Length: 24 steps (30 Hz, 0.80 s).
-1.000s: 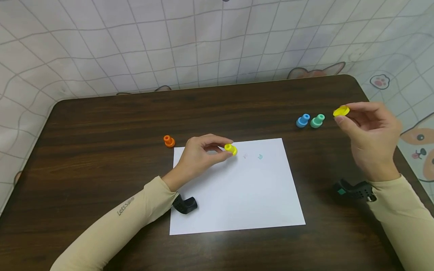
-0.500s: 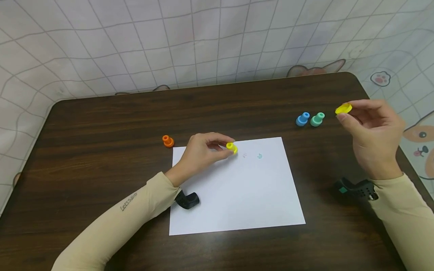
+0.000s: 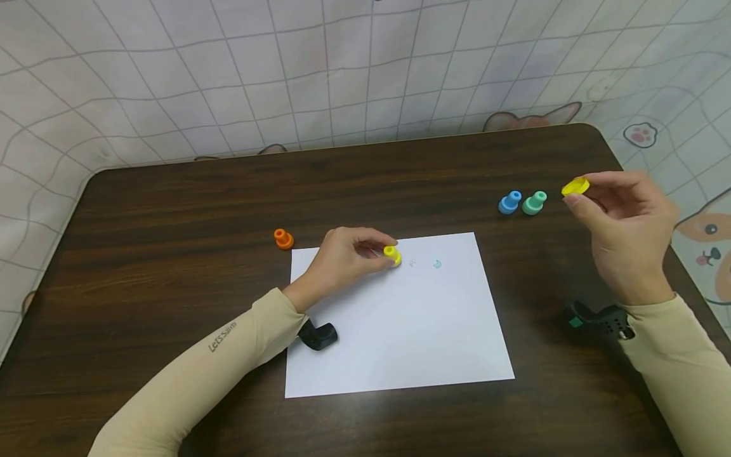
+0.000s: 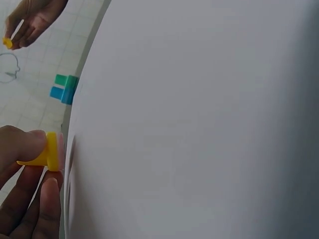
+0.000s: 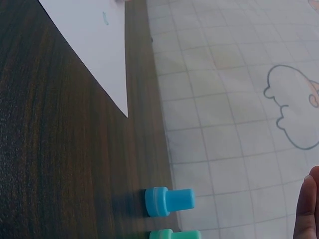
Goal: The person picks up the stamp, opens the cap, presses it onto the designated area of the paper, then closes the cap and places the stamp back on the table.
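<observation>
In the head view my left hand (image 3: pixel 345 259) pinches a yellow toy stamp (image 3: pixel 392 255) between thumb and fingers, over the upper part of a white sheet of paper (image 3: pixel 400 330). Seen from the left wrist, the stamp's pale pinkish face (image 4: pixel 61 152) points at the paper and sits very close to it; I cannot tell whether they touch. Two small marks are on the sheet right of the stamp: a faint pinkish one (image 3: pixel 412 263) and a teal crescent (image 3: pixel 437 264). Off to the right, my right hand (image 3: pixel 631 235) holds a yellow cap (image 3: pixel 575 186) by its edge, raised above the table.
A blue stamp (image 3: pixel 510 202) and a green stamp (image 3: pixel 534 203) stand side by side beyond the paper's right corner. An orange stamp (image 3: pixel 283 238) is by its upper left corner. The dark wooden table (image 3: pixel 171 209) meets a grid-patterned cloth (image 3: pixel 308 76) behind and at the right.
My left hand has shifted slightly to the right with the yellow stamp, and the stamp sits a little lower in view. My right hand with the cap stays almost in place.
</observation>
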### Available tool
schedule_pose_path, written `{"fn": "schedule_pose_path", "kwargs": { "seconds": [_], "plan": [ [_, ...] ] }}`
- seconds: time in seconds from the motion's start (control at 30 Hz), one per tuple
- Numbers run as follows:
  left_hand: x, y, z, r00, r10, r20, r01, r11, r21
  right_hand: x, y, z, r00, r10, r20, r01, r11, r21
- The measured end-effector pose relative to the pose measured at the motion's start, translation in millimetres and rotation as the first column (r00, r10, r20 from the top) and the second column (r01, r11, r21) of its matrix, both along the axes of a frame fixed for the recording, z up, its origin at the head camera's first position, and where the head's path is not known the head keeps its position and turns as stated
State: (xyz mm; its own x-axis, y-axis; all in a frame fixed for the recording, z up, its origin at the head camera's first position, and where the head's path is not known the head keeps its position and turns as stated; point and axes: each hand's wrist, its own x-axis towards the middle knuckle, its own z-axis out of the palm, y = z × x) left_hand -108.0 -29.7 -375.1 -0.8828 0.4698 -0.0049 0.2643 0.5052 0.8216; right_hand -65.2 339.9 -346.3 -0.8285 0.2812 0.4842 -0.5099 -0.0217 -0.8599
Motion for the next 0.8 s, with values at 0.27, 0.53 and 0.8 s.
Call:
{"fn": "schedule_pose_path", "kwargs": {
  "seconds": [0.27, 0.53, 0.8],
  "plan": [
    [-0.2, 0.6, -1.1, 1.000, -0.021, -0.004, 0.021, 1.000, -0.004, 0.1, -0.8, -0.1, 1.000, 0.009, -0.002, -0.009, 1.000, -0.011],
    [1.1, 1.9, -1.5, 0.999, -0.035, -0.036, 0.033, 0.998, -0.054, -0.5, -4.3, -1.5, 0.999, 0.033, -0.014, -0.034, 0.999, -0.038],
    [2.3, 7.5, 5.5, 0.990, -0.095, -0.108, 0.078, 0.985, -0.151, -2.0, -7.2, -2.7, 0.999, 0.043, -0.022, -0.044, 0.997, -0.058]
  ]
}}
